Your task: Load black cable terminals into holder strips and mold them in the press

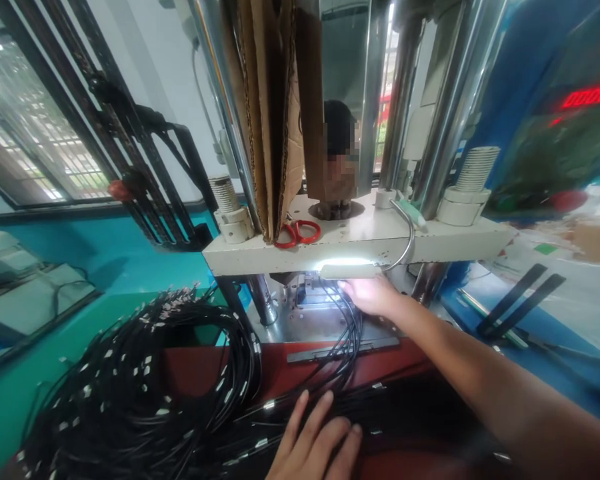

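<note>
My left hand (317, 443) lies over the black cables (390, 403) at the bottom middle, its fingers stretched out and apart. White tags dot these cables. Under the press's white plate (445, 243), my right hand (370, 295) is closed near the upper end of a thin bundle of black cables (347, 337). It seems to grip some of them, though its fingers are partly hidden. That bundle runs up to a brightly lit metal fixture (315, 293) on the press bed. A lit lamp bar (350, 270) hangs just above my right hand.
A large coil of tagged black cables (105, 373) lies at left. Red-handled scissors (300, 233) and upright cardboard (263, 120) rest on the plate. A steel strip (343, 349) lies before the press bed. Black-handled tools (525, 300) lie right, below a red digital display (587, 97).
</note>
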Available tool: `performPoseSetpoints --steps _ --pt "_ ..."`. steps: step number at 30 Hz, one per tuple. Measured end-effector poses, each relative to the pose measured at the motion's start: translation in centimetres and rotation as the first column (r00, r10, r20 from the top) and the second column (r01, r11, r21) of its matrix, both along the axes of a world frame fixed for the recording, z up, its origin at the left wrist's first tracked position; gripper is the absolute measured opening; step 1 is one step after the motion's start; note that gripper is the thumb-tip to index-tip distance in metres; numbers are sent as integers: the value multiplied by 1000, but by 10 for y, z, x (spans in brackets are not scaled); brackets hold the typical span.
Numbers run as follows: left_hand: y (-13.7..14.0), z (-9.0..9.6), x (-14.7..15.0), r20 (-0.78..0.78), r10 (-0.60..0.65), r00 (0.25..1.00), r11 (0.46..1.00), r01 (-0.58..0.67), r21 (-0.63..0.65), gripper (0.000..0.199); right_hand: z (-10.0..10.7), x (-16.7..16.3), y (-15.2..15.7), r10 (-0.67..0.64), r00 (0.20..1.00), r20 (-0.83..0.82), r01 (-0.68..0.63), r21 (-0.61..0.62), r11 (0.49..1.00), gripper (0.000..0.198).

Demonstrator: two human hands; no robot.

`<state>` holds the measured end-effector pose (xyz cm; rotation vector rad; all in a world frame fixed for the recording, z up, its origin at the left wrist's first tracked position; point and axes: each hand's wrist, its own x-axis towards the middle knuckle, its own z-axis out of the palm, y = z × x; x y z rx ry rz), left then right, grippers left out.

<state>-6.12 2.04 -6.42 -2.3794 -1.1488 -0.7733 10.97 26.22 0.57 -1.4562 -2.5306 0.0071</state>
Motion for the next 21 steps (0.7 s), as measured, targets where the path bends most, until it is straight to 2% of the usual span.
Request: performPoseSetpoints --steps 2,8,12,16,21 --pt "1 4 -4 -57 -18 998 997 14 -70 35 2 -2 1 -10 1000 -3 10 5 1000 41" --pt "-1 -3 -1 66 1 998 999 2 -35 30 9 -11 -6 18 999 -30 -19 -33 999 37" --pt "0 -4 1 72 -5 997 998 9 -57 31 7 -12 -5 32 999 -37 -34 -69 997 34" --pt "0 0 0 45 -6 999 996 10 -90 32 3 -11 1 4 999 -40 -8 -83 997 39" --pt "0 5 -1 42 -11 999 998 14 -61 31 8 -18 2 -8 1000 -17 7 -99 995 42"
